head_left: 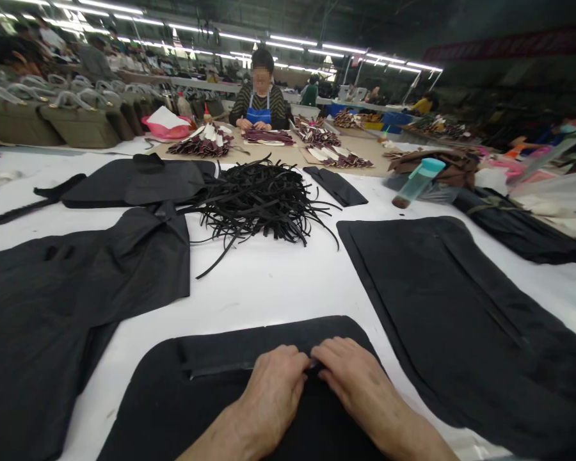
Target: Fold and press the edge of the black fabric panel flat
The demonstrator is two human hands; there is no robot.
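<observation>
A black fabric panel (148, 390) with rounded corners lies on the white table in front of me. A long slit with a folded edge (216, 371) runs across its upper part. My left hand (277, 387) has its fingers closed on this edge, pinching the material. Close beside it, my right hand (352, 374) grips the same edge with bent fingers, the fingertips of both hands almost meeting. What lies right under the fingertips is hidden. Beyond the panel sits a tangled heap of thin black strips (264, 198).
Black fabric pieces (139, 269) spread over the left, and stacked black panels (441, 288) lie at right. A teal-lidded bottle (420, 182) stands tilted behind them. Across the table (249, 288), a person (262, 96) in a blue apron handles maroon pieces (269, 137).
</observation>
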